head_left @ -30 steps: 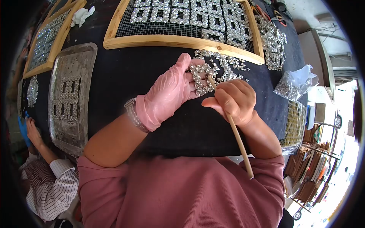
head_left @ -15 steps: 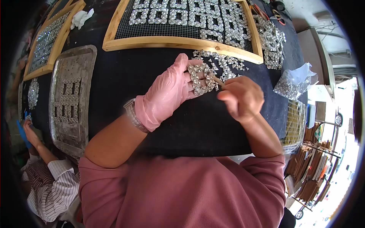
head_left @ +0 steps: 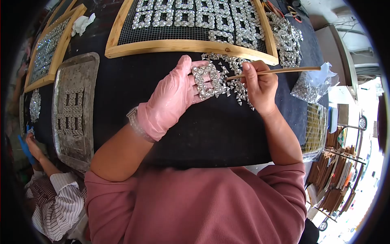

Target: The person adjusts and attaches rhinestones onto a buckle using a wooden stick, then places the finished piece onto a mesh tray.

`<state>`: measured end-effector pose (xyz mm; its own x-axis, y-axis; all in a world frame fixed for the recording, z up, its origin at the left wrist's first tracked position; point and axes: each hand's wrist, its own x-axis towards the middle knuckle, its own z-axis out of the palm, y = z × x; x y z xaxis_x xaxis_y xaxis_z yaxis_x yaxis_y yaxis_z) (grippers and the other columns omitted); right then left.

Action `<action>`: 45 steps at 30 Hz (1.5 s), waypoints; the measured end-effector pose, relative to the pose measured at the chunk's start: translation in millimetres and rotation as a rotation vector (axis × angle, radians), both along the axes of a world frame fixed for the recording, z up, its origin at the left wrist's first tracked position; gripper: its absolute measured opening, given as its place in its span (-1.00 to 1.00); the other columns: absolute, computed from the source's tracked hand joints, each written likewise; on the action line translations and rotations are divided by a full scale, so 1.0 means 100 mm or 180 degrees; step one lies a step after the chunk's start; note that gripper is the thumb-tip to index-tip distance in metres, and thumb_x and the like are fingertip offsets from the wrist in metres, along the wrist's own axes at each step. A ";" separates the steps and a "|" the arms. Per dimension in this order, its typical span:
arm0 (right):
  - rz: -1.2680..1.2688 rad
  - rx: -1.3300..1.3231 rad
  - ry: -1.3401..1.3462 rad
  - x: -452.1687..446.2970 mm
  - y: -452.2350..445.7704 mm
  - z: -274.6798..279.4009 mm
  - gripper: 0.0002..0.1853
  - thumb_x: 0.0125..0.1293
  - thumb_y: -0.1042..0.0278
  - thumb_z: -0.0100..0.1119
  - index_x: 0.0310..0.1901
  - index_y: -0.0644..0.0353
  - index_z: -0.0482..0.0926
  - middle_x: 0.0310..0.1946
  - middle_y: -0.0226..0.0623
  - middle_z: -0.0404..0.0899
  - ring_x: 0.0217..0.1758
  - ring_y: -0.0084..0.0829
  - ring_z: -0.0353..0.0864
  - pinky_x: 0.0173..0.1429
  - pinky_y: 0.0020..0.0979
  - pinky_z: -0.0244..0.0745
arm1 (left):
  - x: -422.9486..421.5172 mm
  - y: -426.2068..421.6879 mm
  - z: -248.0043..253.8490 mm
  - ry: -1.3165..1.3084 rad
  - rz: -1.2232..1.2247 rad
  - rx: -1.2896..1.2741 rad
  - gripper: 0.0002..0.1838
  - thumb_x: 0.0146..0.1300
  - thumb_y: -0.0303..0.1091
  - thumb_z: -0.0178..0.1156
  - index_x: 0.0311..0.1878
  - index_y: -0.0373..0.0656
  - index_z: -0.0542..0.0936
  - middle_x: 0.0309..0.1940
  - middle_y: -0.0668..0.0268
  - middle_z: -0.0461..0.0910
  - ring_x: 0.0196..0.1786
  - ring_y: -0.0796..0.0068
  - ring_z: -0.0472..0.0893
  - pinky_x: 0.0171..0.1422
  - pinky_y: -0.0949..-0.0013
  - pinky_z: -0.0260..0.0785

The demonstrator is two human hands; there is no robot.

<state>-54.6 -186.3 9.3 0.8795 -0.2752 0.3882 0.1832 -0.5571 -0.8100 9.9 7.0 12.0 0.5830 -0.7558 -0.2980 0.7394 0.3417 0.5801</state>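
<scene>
In a pink plastic glove, my left hand (head_left: 168, 97) supports a rhinestone buckle (head_left: 200, 77), a rectangular frame set with clear stones, across its fingers. My bare right hand (head_left: 261, 85) pinches a thin wooden stick (head_left: 284, 71) between thumb and fingers. The stick's tip is close to the buckle's right edge, near loose stones; whether it touches one I cannot tell. Small silvery stones (head_left: 237, 87) lie scattered on the black table just behind and beside both hands.
Behind my hands a wooden-framed mesh screen (head_left: 162, 48) bears rows of similar buckles. A metal tray (head_left: 75, 148) with more pieces lies left. Stone piles and a plastic bag (head_left: 315, 87) of stones sit right. A co-worker's blue-gloved hand (head_left: 26, 148) is at far left.
My right hand has turned and moved slightly up, so the stick's length now shows pointing right. My left hand with the buckle has shifted a little left. More stones are visible between the hands.
</scene>
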 end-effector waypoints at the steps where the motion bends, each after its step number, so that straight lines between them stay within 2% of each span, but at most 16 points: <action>1: -0.0039 0.0146 -0.0116 0.00 0.00 0.00 -0.73 0.30 0.33 0.14 -0.50 0.30 0.47 -0.73 -0.49 0.41 -0.67 -0.74 0.31 -0.61 -0.61 0.21 | 0.00 0.00 0.02 -0.0016 -0.0014 0.0018 -0.35 0.42 0.08 -0.35 0.25 -0.38 0.17 0.10 -0.05 0.40 0.18 0.19 0.43 0.28 0.16 0.28; 4: -0.0158 0.0574 -0.0464 -0.03 0.02 0.05 -0.75 0.31 0.35 0.12 -0.48 0.30 0.48 -0.73 -0.47 0.43 -0.68 -0.73 0.34 -0.61 -0.63 0.21 | -0.02 0.00 0.05 -0.0094 -0.0056 0.0057 -0.35 0.42 0.08 -0.36 0.25 -0.37 0.18 0.09 -0.02 0.41 0.15 0.22 0.45 0.27 0.18 0.29; 9: 0.0103 0.0718 -0.0822 -0.11 0.14 0.14 -0.83 0.29 0.43 0.13 -0.44 0.30 0.48 -0.65 -0.41 0.47 -0.62 -0.71 0.40 -0.56 -0.64 0.26 | -0.05 -0.02 0.00 -0.0116 -0.0167 0.0024 -0.36 0.42 0.08 -0.36 0.24 -0.35 0.20 0.06 0.03 0.44 0.13 0.26 0.46 0.28 0.20 0.28; 16: 0.0259 -0.0059 -0.0833 -0.11 0.12 0.06 -0.86 0.18 0.44 0.27 -0.41 0.28 0.50 -0.66 -0.38 0.47 -0.64 -0.64 0.40 -0.58 -0.59 0.24 | -0.06 -0.03 0.02 -0.0038 -0.0249 0.0072 -0.40 0.43 0.06 -0.36 0.21 -0.32 0.23 0.05 0.07 0.44 0.13 0.28 0.46 0.28 0.21 0.28; 19: 0.0213 -0.0377 -0.0716 -0.12 0.12 0.06 -0.83 0.13 0.43 0.31 -0.43 0.26 0.49 -0.66 -0.34 0.48 -0.66 -0.58 0.41 -0.59 -0.56 0.26 | -0.07 -0.03 0.03 -0.0044 -0.0240 0.0073 -0.41 0.43 0.06 -0.36 0.21 -0.30 0.24 0.04 0.09 0.45 0.12 0.29 0.47 0.27 0.21 0.29; 22: 0.0398 -0.0765 -0.0963 -0.09 0.12 0.09 -0.79 0.09 0.43 0.34 -0.45 0.25 0.46 -0.65 -0.29 0.49 -0.68 -0.48 0.43 -0.60 -0.52 0.28 | -0.07 -0.02 0.04 -0.0022 -0.0258 0.0128 -0.41 0.43 0.06 -0.36 0.20 -0.28 0.26 0.03 0.11 0.46 0.09 0.30 0.48 0.25 0.22 0.30; 28: 0.0506 -0.0965 -0.1065 -0.08 0.12 0.13 -0.75 0.06 0.42 0.36 -0.44 0.22 0.40 -0.65 -0.29 0.49 -0.68 -0.40 0.46 -0.60 -0.46 0.31 | -0.06 -0.02 0.03 0.0030 -0.0264 0.0125 -0.42 0.44 0.05 -0.37 0.20 -0.28 0.27 0.01 0.11 0.47 0.08 0.30 0.49 0.24 0.22 0.31; 39: 0.1074 -0.1586 -0.1483 -0.07 0.05 0.14 -0.68 0.01 0.23 0.38 -0.42 0.17 0.40 -0.62 -0.32 0.47 -0.65 -0.30 0.48 -0.59 -0.40 0.35 | -0.03 0.00 -0.06 0.0290 -0.0270 -0.0258 -0.40 0.42 0.08 -0.33 0.20 -0.28 0.28 0.06 0.08 0.44 0.13 0.24 0.46 0.25 0.18 0.29; 43: 0.0886 -0.1311 -0.1548 -0.07 0.04 0.12 -0.74 0.09 0.30 0.33 -0.40 0.22 0.42 -0.59 -0.27 0.50 -0.62 -0.33 0.50 -0.54 -0.43 0.39 | -0.03 0.00 -0.02 0.0299 -0.0270 -0.0337 -0.39 0.41 0.08 -0.31 0.19 -0.30 0.28 0.09 0.05 0.43 0.14 0.22 0.45 0.26 0.17 0.28; 45: 0.0655 -0.0641 -0.1455 -0.11 0.04 0.08 -0.79 0.17 0.36 0.26 -0.38 0.26 0.42 -0.56 -0.24 0.52 -0.60 -0.38 0.51 -0.51 -0.46 0.40 | -0.03 0.00 -0.02 0.0265 -0.0303 -0.0384 -0.39 0.41 0.08 -0.30 0.19 -0.31 0.28 0.11 0.03 0.42 0.15 0.20 0.45 0.27 0.16 0.28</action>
<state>-65.4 -182.4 17.3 0.6363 0.0043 0.7714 0.6137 -0.6087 -0.5029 6.6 7.4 9.7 0.4842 -0.8397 -0.2460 0.8155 0.3312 0.4746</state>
